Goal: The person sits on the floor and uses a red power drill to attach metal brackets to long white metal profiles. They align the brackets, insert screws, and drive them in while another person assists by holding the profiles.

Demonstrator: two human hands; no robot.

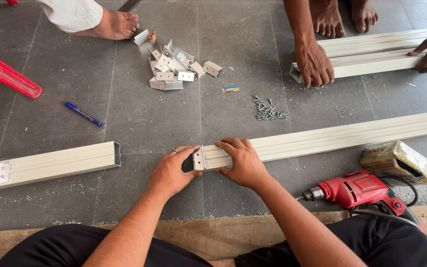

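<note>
Your left hand fingers pinch the small metal bracket against the end of the long cream channel on the floor, your right hand clamping down on the channel beside it.

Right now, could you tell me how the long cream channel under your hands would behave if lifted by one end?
The long cream channel looks like a hollow, thin-walled section, so probably light for its length. It lies straight, so likely stiff, though it may sag slightly. Its flat faces should keep it from rolling; the open cut end beside the left hand may be sharp.
</note>
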